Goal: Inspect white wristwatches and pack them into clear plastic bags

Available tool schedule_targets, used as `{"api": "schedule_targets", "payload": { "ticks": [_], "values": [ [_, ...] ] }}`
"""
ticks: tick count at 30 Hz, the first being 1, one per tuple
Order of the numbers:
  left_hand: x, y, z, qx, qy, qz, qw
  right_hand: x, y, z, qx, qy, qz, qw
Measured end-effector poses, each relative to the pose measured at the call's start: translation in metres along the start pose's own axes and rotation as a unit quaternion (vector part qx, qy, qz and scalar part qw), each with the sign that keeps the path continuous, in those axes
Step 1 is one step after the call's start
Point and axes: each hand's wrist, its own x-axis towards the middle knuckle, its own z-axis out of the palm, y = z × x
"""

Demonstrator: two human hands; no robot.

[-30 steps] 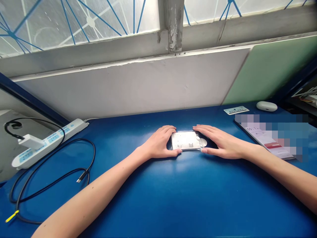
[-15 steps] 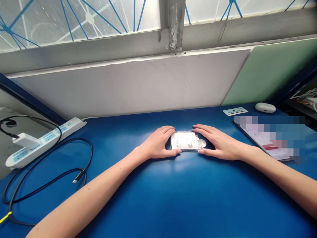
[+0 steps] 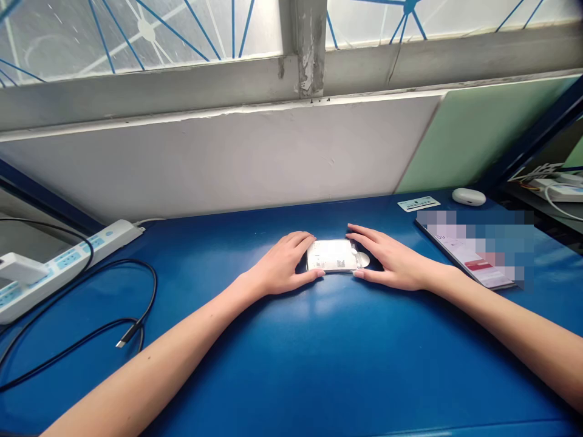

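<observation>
View swung right | packet (image 3: pixel 328 256): flat, white, dark-printed | left hand (image 3: pixel 288 263), right hand (image 3: pixel 390 257): both spread

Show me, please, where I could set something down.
Bare table lies between the forearms, on the near side of the white packet; another patch lies between cable and left hand. Power strip and cable crowd the left; phone, card and white case the right.

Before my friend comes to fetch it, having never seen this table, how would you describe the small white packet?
On the blue table, toward the wall, find the left hand and right hand facing each other. Between them lies a small white packet. Unlike the pale card and rounded case farther right, it has a rounded white piece at its right end.
</observation>
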Motion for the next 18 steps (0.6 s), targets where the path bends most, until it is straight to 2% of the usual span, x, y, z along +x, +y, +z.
{"api": "schedule_targets", "payload": {
  "ticks": [5,11,18],
  "values": [
    [0.0006,0.0022,-0.0004,0.017,0.004,-0.013,1.0,0.0002,0.0021,0.0022,-0.002,-0.002,0.009,1.0],
    [0.0011,0.0022,0.0021,0.045,0.034,-0.033,0.998,-0.0003,0.0015,0.0016,0.003,0.0,0.008,1.0],
    [0.001,0.0028,0.0019,0.039,0.053,-0.041,0.997,-0.0003,0.0007,-0.0002,0.013,0.003,-0.004,1.0]
  ]
}}
